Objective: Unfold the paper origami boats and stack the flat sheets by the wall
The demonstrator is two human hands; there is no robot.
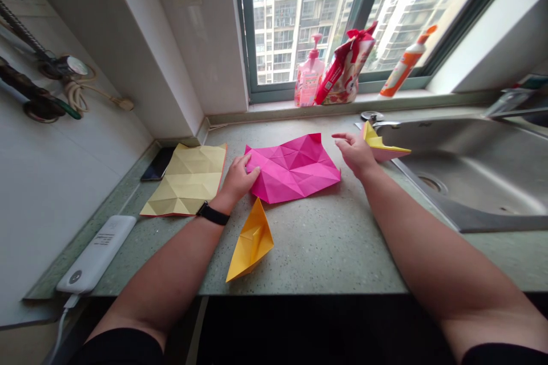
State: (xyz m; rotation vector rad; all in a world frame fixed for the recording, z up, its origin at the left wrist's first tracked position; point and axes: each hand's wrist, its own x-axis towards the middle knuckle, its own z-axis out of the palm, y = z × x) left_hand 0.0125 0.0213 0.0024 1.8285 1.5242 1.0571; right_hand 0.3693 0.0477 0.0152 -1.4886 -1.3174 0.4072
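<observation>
My left hand rests on the left edge of a creased magenta paper sheet, pressing it flat with its fingers. To the left of that hand lies a creased cream-yellow paper sheet with a red edge. An orange-yellow origami boat lies just below my left wrist. My right hand hovers open above the counter, holding nothing. Nearest to it is a small yellow and pink origami boat at the sink's edge.
A stainless steel sink and tap lie to the right. A smartphone and white power bank sit on the speckled green counter. Pink soap, a red packet and an orange bottle stand on the windowsill.
</observation>
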